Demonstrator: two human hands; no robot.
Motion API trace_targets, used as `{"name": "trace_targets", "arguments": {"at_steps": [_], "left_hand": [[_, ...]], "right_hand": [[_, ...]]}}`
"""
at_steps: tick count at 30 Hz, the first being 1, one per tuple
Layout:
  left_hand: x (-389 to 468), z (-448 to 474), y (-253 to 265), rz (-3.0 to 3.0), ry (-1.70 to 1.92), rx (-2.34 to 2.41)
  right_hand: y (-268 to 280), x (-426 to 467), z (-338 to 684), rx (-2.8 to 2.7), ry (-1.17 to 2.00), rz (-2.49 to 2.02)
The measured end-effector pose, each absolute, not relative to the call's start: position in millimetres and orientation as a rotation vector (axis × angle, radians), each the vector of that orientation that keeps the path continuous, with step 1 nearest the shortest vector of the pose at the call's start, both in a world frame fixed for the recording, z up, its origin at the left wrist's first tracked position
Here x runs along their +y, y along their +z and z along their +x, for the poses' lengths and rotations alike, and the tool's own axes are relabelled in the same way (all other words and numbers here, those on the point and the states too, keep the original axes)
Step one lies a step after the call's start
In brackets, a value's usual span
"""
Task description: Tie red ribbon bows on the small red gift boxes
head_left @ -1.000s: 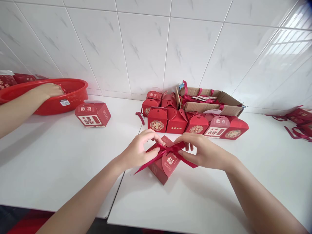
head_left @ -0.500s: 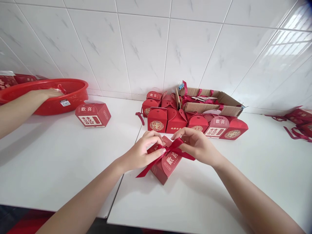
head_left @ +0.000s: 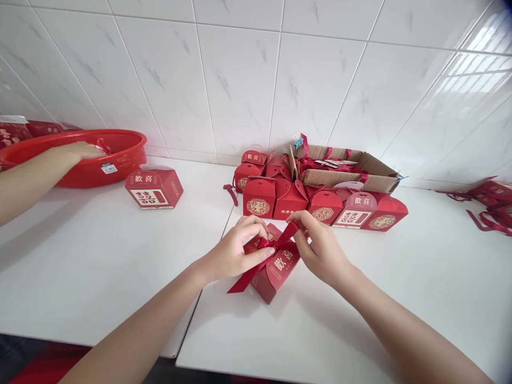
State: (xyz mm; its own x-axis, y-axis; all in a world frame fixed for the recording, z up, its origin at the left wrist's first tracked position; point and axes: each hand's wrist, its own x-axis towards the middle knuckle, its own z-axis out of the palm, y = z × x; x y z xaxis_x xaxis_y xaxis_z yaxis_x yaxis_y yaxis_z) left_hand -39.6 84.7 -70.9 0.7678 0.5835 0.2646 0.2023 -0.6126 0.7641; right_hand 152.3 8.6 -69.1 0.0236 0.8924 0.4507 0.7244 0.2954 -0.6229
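A red gift box (head_left: 276, 274) with pale lettering lies on the white table in front of me. Dark red ribbon (head_left: 250, 278) is knotted on top of it, one tail hanging over the near left side. My left hand (head_left: 244, 245) pinches the ribbon close to the knot, thumb on top and the other fingers curled behind. On the other side, my right hand (head_left: 320, 246) holds a raised ribbon loop between thumb and fingertips. Whether the bow is tight cannot be seen.
Several red boxes (head_left: 259, 198) stand in a row behind, before a cardboard tray (head_left: 348, 178) of ribbons. To the left are one box (head_left: 155, 189) and a red plastic basket (head_left: 132, 154), with another person's hand (head_left: 82, 150) inside it. Ribboned boxes (head_left: 496, 192) lie far right.
My right hand has turned and shifted slightly, drawing the ribbon loop upright; the ribbon end at right no longer shows. My left hand stays at the knot.
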Motion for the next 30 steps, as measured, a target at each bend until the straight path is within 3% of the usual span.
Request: {"name": "trace_targets", "arguments": {"at_steps": [6, 18, 30], "left_hand": [[83, -38, -71, 2.202, 0.669, 0.598], [85, -37, -68, 2.209, 0.691, 0.610], [87, -30, -75, 2.070, 0.786, 0.863]], "right_hand": [[-84, 10, 147, -1.727, 0.119, -1.503], [-82, 10, 148, -1.707, 0.327, -1.611], [-76, 7, 146, -1.894, 0.106, -1.713]]}}
